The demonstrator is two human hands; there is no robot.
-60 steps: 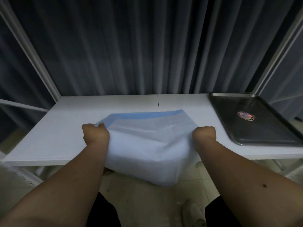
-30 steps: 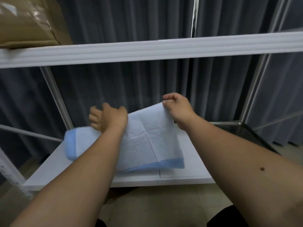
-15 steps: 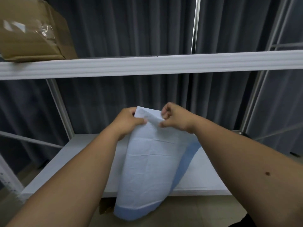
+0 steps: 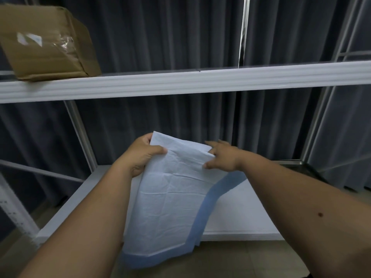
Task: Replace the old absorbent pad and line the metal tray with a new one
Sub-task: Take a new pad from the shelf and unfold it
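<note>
Nearest us hangs the lower edge of the absorbent pad [image 4: 170, 199], its blue border drooping below the front lip of the white tabletop [image 4: 241, 207]; the sheet is in the air in front of us, white quilted face toward us, and creased along fold lines. We judge it very light and wholly limp; it will fold and flutter on its own, so it wants holding at two corners or along one edge, kept taut, not pinched in the middle; the surface looks dry and not slippery, though thin enough to tear if yanked.

Further up, our left hand [image 4: 140, 155] grips the upper left corner, thumb lying across the front and fingers curled behind the sheet; our right hand [image 4: 222, 157] is at the upper right edge with fingers spread and fairly straight, touching the folded top layer and seemingly parting it, not clamping it.

Beyond, at the right end of the tabletop, a sliver of the metal tray [image 4: 297, 163] shows, well apart from the pad; we cannot tell what lies in it.

Above runs a white shelf [image 4: 180, 81] carrying a taped cardboard box [image 4: 48, 45] at the left; dark curtains [image 4: 160, 33] close the background.
</note>
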